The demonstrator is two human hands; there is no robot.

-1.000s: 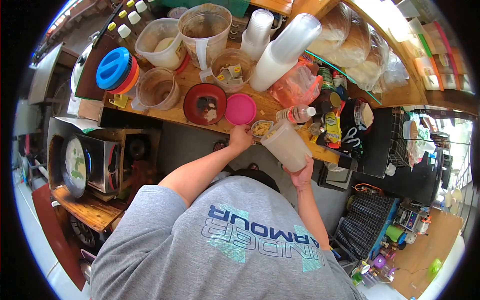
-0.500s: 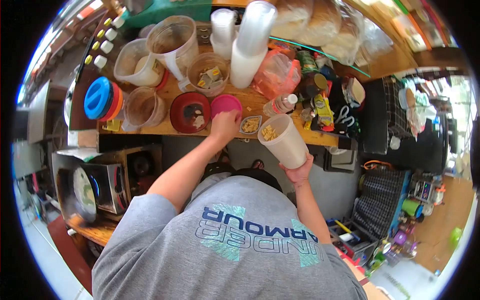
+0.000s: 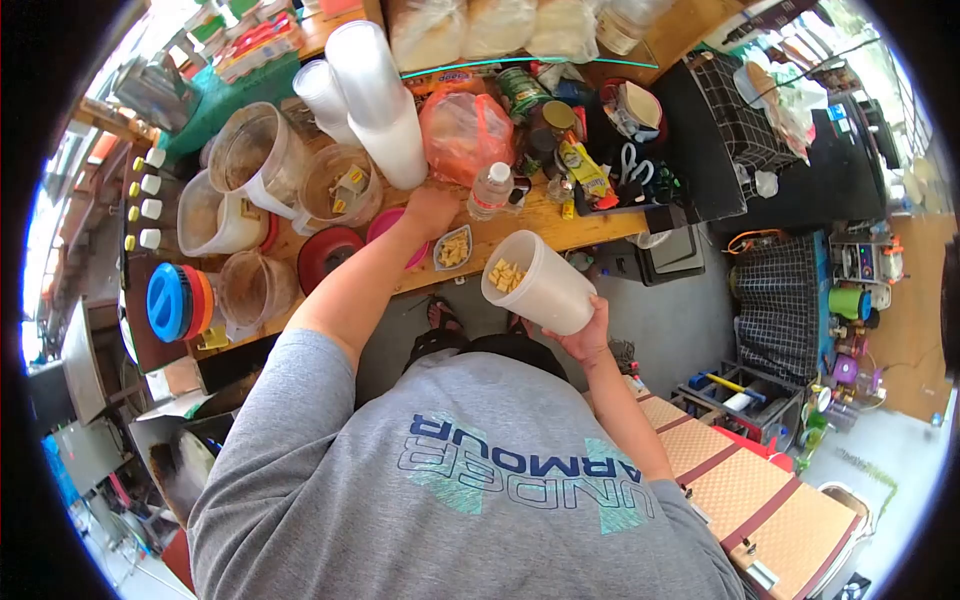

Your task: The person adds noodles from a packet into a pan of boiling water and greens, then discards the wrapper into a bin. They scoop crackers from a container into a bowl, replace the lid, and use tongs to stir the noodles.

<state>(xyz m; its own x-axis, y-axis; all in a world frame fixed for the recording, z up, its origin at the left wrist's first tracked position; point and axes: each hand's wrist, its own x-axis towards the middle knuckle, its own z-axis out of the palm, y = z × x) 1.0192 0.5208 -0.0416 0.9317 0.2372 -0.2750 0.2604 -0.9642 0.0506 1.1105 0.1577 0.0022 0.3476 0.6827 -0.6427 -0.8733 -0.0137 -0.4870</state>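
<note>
My right hand [image 3: 583,335] grips a translucent white plastic tub [image 3: 553,292] by its lower end. The tub tilts with its mouth toward the bench, and small yellow pieces [image 3: 506,277] show inside. My left hand [image 3: 435,208] is over the bench, between a pink bowl [image 3: 418,254] and an orange-red plastic bag [image 3: 466,140]. Its fingers curl downward and whatever they hold is hidden. Just below that hand sits a small leaf-shaped dish [image 3: 453,248] with more yellow pieces. A clear bottle with a white cap [image 3: 491,192] stands to its right.
A dark red bowl [image 3: 326,252], partly behind my left forearm, lies among brown-stained tubs [image 3: 256,290]. Stacked clear cups [image 3: 385,120] stand behind. To the right are jars, a yellow packet [image 3: 588,172] and scissors [image 3: 636,164]. The bench's front edge runs below the dish.
The view has turned, so the bench things appear further left. My left hand has gone from over the pink bowl to beyond its right side, near the bag. My right hand still holds the tub.
</note>
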